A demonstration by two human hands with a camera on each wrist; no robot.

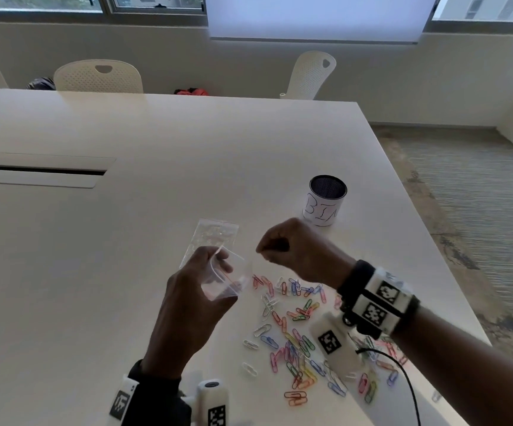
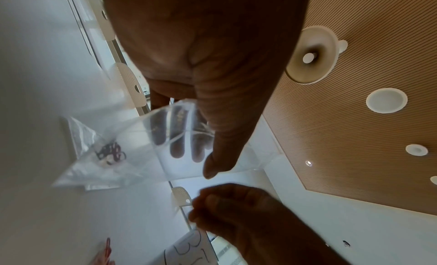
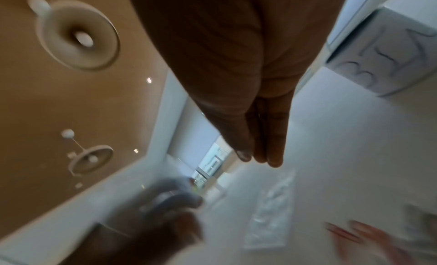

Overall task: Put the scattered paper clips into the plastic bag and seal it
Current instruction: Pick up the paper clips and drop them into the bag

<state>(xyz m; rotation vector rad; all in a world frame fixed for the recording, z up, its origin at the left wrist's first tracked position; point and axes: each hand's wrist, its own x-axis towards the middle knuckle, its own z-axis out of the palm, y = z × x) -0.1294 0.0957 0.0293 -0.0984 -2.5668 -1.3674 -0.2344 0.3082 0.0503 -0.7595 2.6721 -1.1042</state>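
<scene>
Only the left wrist view shows a few clips [image 2: 109, 152] already inside the bag [image 1: 229, 279], which the left hand [image 1: 193, 305] pinches above the table [image 1: 95, 241], its mouth facing 3 o'clock toward the right hand [image 1: 295, 250]. That hand's fingertips are pressed together; whether they hold a clip I cannot tell. Loose clips [image 1: 298, 342] lie at 5 o'clock, spare bags [image 1: 215, 238] at 12, a bin [image 1: 326, 199] at 1; chairs [image 1: 98, 76] line the window wall.

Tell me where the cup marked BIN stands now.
In the head view the BIN cup stands upright on the table, toward its right edge, just beyond the right hand and farther away than the scattered paper clips.
</scene>
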